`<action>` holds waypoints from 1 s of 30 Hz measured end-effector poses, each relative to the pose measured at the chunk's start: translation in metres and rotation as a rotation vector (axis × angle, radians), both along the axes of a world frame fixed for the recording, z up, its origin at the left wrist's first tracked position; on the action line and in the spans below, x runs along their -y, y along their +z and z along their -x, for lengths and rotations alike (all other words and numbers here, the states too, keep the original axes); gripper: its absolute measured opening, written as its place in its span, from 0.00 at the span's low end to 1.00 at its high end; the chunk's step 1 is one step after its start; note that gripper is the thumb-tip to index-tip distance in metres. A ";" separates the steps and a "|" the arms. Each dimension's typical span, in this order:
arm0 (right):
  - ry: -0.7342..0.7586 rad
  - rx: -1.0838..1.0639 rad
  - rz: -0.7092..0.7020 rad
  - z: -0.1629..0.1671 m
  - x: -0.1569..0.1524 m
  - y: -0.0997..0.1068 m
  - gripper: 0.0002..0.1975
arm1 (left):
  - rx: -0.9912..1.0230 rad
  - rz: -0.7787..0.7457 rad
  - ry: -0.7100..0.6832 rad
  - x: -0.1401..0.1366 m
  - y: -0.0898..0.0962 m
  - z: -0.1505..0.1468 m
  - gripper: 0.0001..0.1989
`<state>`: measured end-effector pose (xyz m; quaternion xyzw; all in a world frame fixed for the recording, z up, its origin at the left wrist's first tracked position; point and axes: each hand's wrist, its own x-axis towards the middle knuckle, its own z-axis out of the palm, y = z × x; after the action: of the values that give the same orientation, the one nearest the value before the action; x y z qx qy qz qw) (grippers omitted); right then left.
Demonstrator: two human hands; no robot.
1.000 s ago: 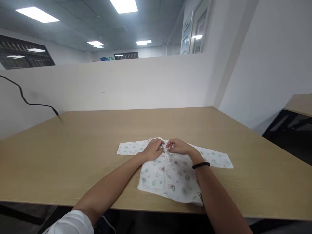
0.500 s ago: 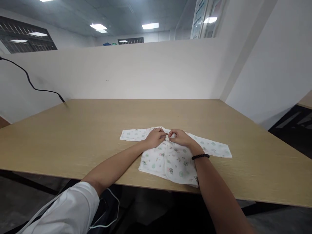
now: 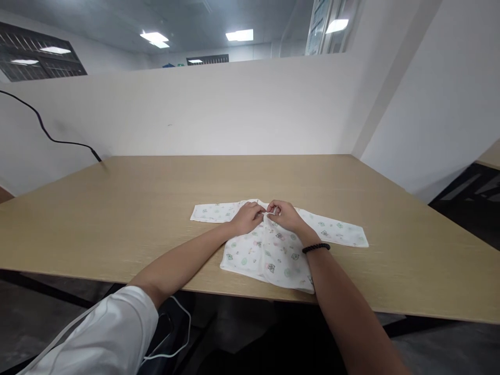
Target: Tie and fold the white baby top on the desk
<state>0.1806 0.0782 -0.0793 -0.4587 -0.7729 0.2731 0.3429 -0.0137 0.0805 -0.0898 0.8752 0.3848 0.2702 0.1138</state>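
A small white baby shirt [image 3: 269, 255] with a green and pink print lies spread on the table, its two sleeves stretched out to the sides and its hem toward me. My left hand [image 3: 249, 216] rests on the upper front of the shirt, fingers pinching the cloth at the centre opening near the neckline. Right beside it, my right hand [image 3: 285, 215] pinches the opposite edge between thumb and forefinger. The fingertips of both hands nearly meet. Whatever fastener sits between them is too small to make out.
The wooden table [image 3: 156, 182] reaches back to a low white partition [image 3: 226, 109]. A black cable [image 3: 66, 142] hangs down to the table's far left corner. A white cord [image 3: 189, 328] loops below the front edge, near my left sleeve.
The view has shifted slightly, so everything sits a little higher in the picture. Both hands stay at the shirt's neckline, with only small finger movement.
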 end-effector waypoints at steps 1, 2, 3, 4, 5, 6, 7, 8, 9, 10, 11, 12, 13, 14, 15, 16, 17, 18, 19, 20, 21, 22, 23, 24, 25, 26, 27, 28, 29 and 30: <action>-0.013 0.005 -0.014 0.001 0.000 -0.001 0.06 | 0.006 0.003 0.002 0.000 0.000 0.000 0.10; -0.022 0.007 -0.033 0.001 0.000 -0.001 0.06 | 0.016 0.007 0.005 0.000 -0.001 0.000 0.10; -0.030 0.009 -0.057 0.001 0.000 -0.001 0.05 | 0.028 0.011 0.009 0.000 0.000 -0.001 0.10; -0.034 0.016 -0.084 0.001 0.001 -0.002 0.05 | 0.042 0.015 0.011 0.000 0.000 -0.001 0.11; -0.037 0.031 -0.111 0.000 0.001 -0.001 0.04 | 0.054 0.018 0.009 0.000 0.000 -0.001 0.11; -0.038 0.057 -0.135 0.000 0.002 -0.001 0.03 | 0.065 0.024 0.004 -0.001 0.001 -0.001 0.12; -0.042 0.095 -0.155 -0.001 0.003 0.000 0.03 | 0.072 0.031 -0.004 -0.001 0.001 -0.002 0.13; -0.049 0.143 -0.172 -0.001 0.004 0.001 0.02 | 0.078 0.041 -0.009 -0.001 0.002 -0.002 0.14; -0.058 0.201 -0.190 -0.001 0.005 0.002 0.03 | 0.082 0.052 -0.012 -0.002 0.002 -0.002 0.14; -0.066 0.269 -0.211 -0.001 0.007 0.004 0.04 | 0.086 0.063 -0.011 -0.002 0.003 -0.002 0.14; -0.071 0.347 -0.235 -0.001 0.009 0.006 0.05 | 0.089 0.072 -0.005 -0.003 0.003 -0.002 0.14; -0.070 0.432 -0.258 0.000 0.011 0.008 0.07 | 0.089 0.082 0.003 -0.003 0.003 -0.002 0.13; -0.064 0.519 -0.279 0.002 0.013 0.011 0.08 | 0.088 0.092 0.012 -0.004 0.003 -0.002 0.13; -0.055 0.604 -0.296 0.004 0.015 0.013 0.10 | 0.085 0.103 0.022 -0.005 0.003 -0.002 0.12; -0.047 0.680 -0.311 0.005 0.018 0.016 0.11 | 0.082 0.115 0.032 -0.006 0.004 -0.002 0.11; -0.038 0.742 -0.323 0.007 0.019 0.018 0.12 | 0.081 0.128 0.041 -0.007 0.004 -0.003 0.11; -0.033 0.789 -0.335 0.009 0.021 0.019 0.13 | 0.085 0.140 0.049 -0.008 0.004 -0.003 0.11; -0.033 0.822 -0.347 0.011 0.022 0.021 0.14 | 0.093 0.152 0.053 -0.009 0.004 -0.004 0.11; -0.037 0.842 -0.357 0.012 0.023 0.022 0.14 | 0.101 0.166 0.051 -0.010 0.004 -0.004 0.11; -0.041 0.853 -0.365 0.013 0.024 0.023 0.14 | 0.109 0.181 0.043 -0.011 0.004 -0.004 0.12; -0.046 0.858 -0.371 0.013 0.024 0.023 0.15 | 0.120 0.194 0.034 -0.011 0.004 -0.004 0.12; -0.050 0.859 -0.373 0.013 0.025 0.023 0.15 | 0.131 0.208 0.028 -0.012 0.003 -0.004 0.12; -0.053 0.858 -0.374 0.012 0.025 0.023 0.15 | 0.145 0.222 0.028 -0.012 0.003 -0.004 0.12; -0.054 0.857 -0.373 0.012 0.025 0.023 0.15 | 0.162 0.238 0.035 -0.013 0.002 -0.004 0.12; -0.053 0.855 -0.373 0.011 0.025 0.022 0.16 | 0.179 0.255 0.048 -0.013 0.002 -0.004 0.12; -0.049 0.853 -0.374 0.010 0.026 0.022 0.16 | 0.194 0.274 0.061 -0.013 0.001 -0.004 0.11; -0.042 0.854 -0.374 0.010 0.026 0.022 0.16 | 0.207 0.294 0.072 -0.013 0.001 -0.004 0.11; -0.032 0.858 -0.375 0.010 0.026 0.022 0.16 | 0.219 0.312 0.079 -0.013 0.001 -0.004 0.11; -0.021 0.865 -0.375 0.009 0.026 0.021 0.16 | 0.229 0.327 0.084 -0.013 0.000 -0.005 0.11; -0.009 0.874 -0.377 0.009 0.026 0.021 0.16 | 0.239 0.340 0.088 -0.013 0.001 -0.005 0.11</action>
<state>0.1713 0.0524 -0.0583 -0.4638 -0.8789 -0.0916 0.0641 -0.0090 0.0932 -0.0893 0.7875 0.4465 0.3081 0.2927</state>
